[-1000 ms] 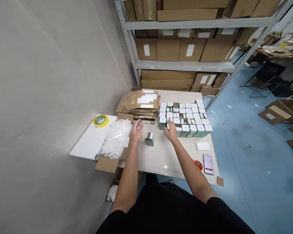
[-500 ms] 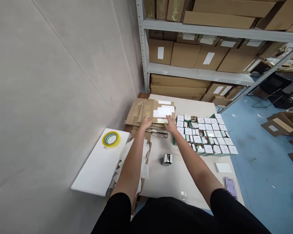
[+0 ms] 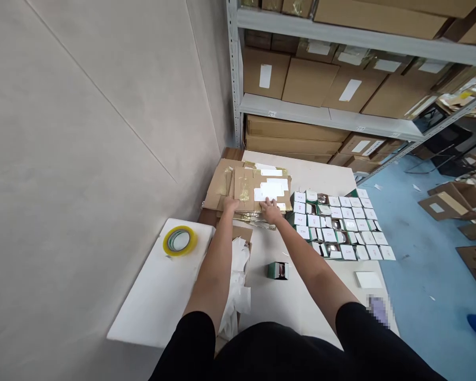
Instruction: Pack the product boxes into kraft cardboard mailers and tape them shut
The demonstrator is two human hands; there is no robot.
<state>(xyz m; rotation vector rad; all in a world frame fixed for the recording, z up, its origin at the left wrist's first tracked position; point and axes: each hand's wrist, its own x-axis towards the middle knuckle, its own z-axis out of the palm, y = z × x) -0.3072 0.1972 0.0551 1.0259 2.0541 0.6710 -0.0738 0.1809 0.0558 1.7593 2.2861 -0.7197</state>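
As left hand (image 3: 230, 204) and right hand (image 3: 270, 210) clasp the flattened carton (image 3: 244, 185), 1 green box (image 3: 278, 270) lies apart.

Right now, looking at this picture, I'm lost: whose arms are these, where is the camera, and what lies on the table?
No machine here: a person wears a camera on the head, so you look down along their own arms. The left hand and right hand both rest on the near edge of a stack of flattened cartons; whether they grip the top one, I cannot tell. Right of it on the table stand rows of small green boxes with white labels, and one lone box sits nearer the person. At left, a roll of yellow tape lies on a white board. Behind stand shelves of cartons.
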